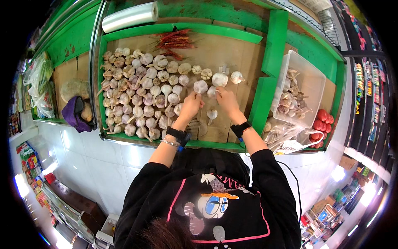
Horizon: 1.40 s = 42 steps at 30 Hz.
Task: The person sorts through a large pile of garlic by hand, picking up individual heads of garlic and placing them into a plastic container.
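My left hand (pixel 192 106) pinches the stem of a garlic bulb (pixel 200 86), which points away from me over the cardboard lining (pixel 245 62) of a green bin. Close beside it, the fingertips of my right hand (pixel 228 100) hold a smaller garlic bulb (pixel 212 92). Just beyond my right hand lies a large white bulb (pixel 219 80), with another bulb (pixel 237 77) to its right. A single bulb with a stem (pixel 212 114) rests nearer me, between my forearms. To the left, many garlic bulbs (pixel 136 100) lie in rough rows.
Dried red chillies (pixel 175 40) lie at the bin's back, below a clear plastic bag roll (pixel 130 17). Right of the green divider (pixel 262 102) stand a translucent tub (pixel 314 84) of garlic, a plastic bag (pixel 284 138) and tomatoes (pixel 323 121). A purple cloth item (pixel 74 113) sits at left.
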Motion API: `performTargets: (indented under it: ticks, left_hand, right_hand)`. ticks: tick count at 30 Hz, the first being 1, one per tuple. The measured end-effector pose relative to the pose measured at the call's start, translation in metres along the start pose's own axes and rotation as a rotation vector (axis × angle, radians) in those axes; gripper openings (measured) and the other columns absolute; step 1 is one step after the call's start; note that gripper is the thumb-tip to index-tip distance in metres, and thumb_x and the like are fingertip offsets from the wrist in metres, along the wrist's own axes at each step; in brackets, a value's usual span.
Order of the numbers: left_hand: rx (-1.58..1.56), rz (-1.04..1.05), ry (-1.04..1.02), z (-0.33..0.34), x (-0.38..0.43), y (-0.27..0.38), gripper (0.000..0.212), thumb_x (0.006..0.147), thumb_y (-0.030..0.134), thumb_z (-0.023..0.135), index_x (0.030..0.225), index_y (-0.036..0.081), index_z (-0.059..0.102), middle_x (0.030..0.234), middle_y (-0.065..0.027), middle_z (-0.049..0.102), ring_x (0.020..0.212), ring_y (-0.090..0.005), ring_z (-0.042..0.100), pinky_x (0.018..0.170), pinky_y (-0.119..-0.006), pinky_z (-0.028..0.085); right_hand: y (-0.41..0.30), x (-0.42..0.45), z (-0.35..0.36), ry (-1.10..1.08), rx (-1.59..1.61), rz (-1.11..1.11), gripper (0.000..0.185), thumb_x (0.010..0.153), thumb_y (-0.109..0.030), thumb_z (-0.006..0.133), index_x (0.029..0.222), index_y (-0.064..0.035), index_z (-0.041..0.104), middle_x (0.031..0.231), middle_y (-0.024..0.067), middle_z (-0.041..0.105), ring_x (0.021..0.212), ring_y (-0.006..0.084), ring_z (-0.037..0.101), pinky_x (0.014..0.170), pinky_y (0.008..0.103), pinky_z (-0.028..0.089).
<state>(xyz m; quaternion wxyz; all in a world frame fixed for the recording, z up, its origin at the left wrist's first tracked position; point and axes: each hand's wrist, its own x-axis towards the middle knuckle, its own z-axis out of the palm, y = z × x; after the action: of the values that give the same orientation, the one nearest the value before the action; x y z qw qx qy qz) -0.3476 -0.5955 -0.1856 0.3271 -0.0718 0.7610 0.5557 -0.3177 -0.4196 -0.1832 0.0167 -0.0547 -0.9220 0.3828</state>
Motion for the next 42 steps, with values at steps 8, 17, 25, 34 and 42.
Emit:
performTargets:
  ticks: [8,17,25,34,42]
  left_hand:
    - [0.391,0.108,0.06,0.018,-0.012,0.012,0.03,0.091,0.026,0.049,0.096,-0.002,0.057,0.084,-0.0239,0.064,0.082,-0.0424,0.06,0.071,-0.048,0.047]
    - [0.518,0.213,0.059,0.015,-0.016,0.012,0.025,0.088,0.02,0.052,0.093,-0.004,0.055,0.083,-0.0238,0.063,0.079,-0.0428,0.059,0.069,-0.047,0.047]
    - [0.577,0.317,-0.017,0.006,-0.026,0.019,0.024,0.085,0.018,0.053,0.096,-0.004,0.054,0.097,-0.0246,0.059,0.09,-0.0422,0.056,0.074,-0.047,0.047]
    - [0.244,0.406,0.057,-0.024,-0.047,-0.004,0.024,0.087,0.008,0.054,0.109,-0.001,0.057,0.103,-0.0193,0.059,0.091,-0.033,0.061,0.076,-0.037,0.049]
    - [0.298,0.324,0.092,-0.061,-0.069,-0.011,0.022,0.09,0.007,0.052,0.11,-0.001,0.055,0.099,-0.0171,0.061,0.081,-0.0269,0.062,0.07,-0.034,0.049]
  right_hand:
    - [-0.014,-0.016,0.008,-0.18,-0.294,-0.193,0.018,0.082,-0.01,0.059,0.099,-0.005,0.056,0.083,0.0167,0.06,0.074,0.0361,0.062,0.061,0.0419,0.052]
    - [-0.022,-0.015,0.005,-0.243,-0.254,-0.284,0.018,0.076,0.001,0.058,0.093,-0.0039,0.053,0.086,0.0137,0.058,0.075,0.0303,0.065,0.06,0.037,0.053]
    - [-0.021,-0.009,0.009,-0.223,-0.262,-0.365,0.018,0.075,0.0,0.059,0.092,-0.0043,0.054,0.085,0.0125,0.058,0.072,0.0293,0.065,0.059,0.0356,0.053]
    - [-0.021,-0.009,-0.025,-0.09,-0.093,-0.33,0.015,0.078,-0.005,0.06,0.093,-0.0055,0.056,0.084,0.013,0.059,0.079,0.0305,0.062,0.068,0.038,0.051]
    - [-0.031,-0.036,-0.17,0.239,0.27,0.227,0.021,0.079,-0.002,0.065,0.099,-0.0001,0.063,0.079,0.0098,0.063,0.064,0.0145,0.062,0.053,0.0269,0.048]
